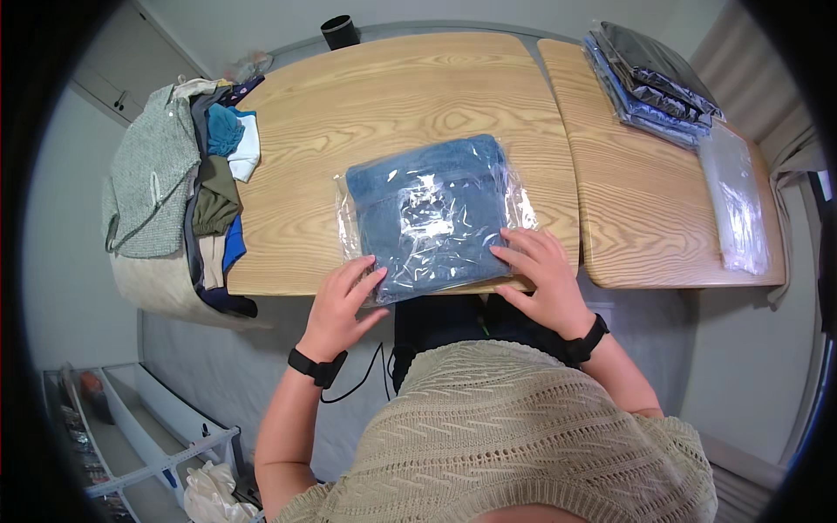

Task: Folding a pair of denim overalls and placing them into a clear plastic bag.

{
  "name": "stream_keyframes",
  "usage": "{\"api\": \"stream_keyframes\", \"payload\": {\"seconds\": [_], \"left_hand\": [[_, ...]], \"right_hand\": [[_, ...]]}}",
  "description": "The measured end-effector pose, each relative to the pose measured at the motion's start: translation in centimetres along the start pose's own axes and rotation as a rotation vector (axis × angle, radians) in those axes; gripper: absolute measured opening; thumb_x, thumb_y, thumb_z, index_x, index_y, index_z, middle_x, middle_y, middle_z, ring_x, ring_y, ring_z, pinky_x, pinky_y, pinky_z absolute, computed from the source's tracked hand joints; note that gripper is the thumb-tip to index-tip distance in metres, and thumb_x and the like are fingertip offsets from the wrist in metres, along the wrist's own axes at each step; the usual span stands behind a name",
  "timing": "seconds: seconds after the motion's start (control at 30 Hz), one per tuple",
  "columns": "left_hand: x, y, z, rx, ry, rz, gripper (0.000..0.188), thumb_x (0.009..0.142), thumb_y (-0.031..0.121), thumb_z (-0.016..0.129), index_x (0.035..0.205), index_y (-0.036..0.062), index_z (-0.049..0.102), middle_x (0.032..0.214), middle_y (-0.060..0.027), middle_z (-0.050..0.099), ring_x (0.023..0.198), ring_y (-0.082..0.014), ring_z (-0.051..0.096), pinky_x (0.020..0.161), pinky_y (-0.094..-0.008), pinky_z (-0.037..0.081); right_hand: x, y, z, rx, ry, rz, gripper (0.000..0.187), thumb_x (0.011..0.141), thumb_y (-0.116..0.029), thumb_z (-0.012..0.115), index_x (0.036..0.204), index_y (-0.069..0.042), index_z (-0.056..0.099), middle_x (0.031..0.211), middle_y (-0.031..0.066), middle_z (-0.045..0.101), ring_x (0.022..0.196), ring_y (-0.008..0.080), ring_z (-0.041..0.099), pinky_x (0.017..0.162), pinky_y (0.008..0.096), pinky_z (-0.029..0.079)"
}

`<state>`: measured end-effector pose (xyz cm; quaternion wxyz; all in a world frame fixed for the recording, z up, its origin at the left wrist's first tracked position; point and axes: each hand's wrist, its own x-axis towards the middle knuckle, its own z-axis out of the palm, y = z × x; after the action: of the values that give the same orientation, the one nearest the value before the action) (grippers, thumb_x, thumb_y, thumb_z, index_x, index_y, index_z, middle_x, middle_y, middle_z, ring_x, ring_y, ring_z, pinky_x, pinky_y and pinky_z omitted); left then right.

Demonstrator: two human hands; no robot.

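Note:
Folded blue denim (384, 227) lies inside a clear plastic bag (521, 209) at the front edge of the wooden table (401, 96). The film is wrinkled and shiny, and its loose sides stick out left and right of the cloth. At the bag's near left corner rests my left hand (343, 305), fingers apart, fingertips on the film. My right hand (547, 281) touches the near right side with its fingers spread. Both palms face the bag, and neither hand grips it.
Clothes, including a grey knit cardigan (157, 174), are heaped at the table's left end. On a second table (636, 209) to the right sit a stack of bagged garments (654, 83) and flat clear bags (737, 200). A divided storage unit (148, 427) stands low at left.

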<state>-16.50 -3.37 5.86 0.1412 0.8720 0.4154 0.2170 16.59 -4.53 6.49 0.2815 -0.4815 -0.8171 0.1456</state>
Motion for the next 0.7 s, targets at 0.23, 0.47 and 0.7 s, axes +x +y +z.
{"api": "stream_keyframes", "payload": {"seconds": [0.23, 0.47, 0.7], "left_hand": [[0.3, -1.0, 0.4, 0.095, 0.1, 0.089, 0.056, 0.065, -0.003, 0.069, 0.118, 0.0079, 0.059, 0.116, -0.0094, 0.061, 0.104, -0.0289, 0.058, 0.085, -0.0375, 0.048], [3.5, -0.4, -6.8, -0.22, 0.231, -0.142, 0.04, 0.081, -0.003, 0.062, 0.121, 0.0019, 0.058, 0.1, -0.0087, 0.067, 0.084, -0.0146, 0.062, 0.073, -0.0266, 0.048], [11.2, -2.9, -9.8, -0.709, 0.437, -0.309, 0.048, 0.089, 0.021, 0.062, 0.131, 0.0013, 0.049, 0.103, -0.0021, 0.06, 0.088, -0.0078, 0.053, 0.074, -0.0202, 0.04]], "right_hand": [[-0.9, 1.3, 0.4, 0.209, -0.012, 0.078, 0.065, 0.071, -0.01, 0.073, 0.131, -0.015, 0.05, 0.138, 0.013, 0.044, 0.127, 0.0308, 0.042, 0.104, 0.0421, 0.036], [2.8, 1.8, -5.8, 0.657, 0.053, 0.052, 0.084, 0.065, -0.016, 0.081, 0.138, -0.008, 0.039, 0.13, 0.0076, 0.053, 0.113, 0.0207, 0.053, 0.101, 0.0372, 0.038], [12.5, 3.9, -6.2, 0.436, -0.101, -0.05, 0.082, 0.067, -0.031, 0.082, 0.135, -0.007, 0.044, 0.126, 0.0078, 0.056, 0.112, 0.0204, 0.052, 0.098, 0.0348, 0.039]]}}
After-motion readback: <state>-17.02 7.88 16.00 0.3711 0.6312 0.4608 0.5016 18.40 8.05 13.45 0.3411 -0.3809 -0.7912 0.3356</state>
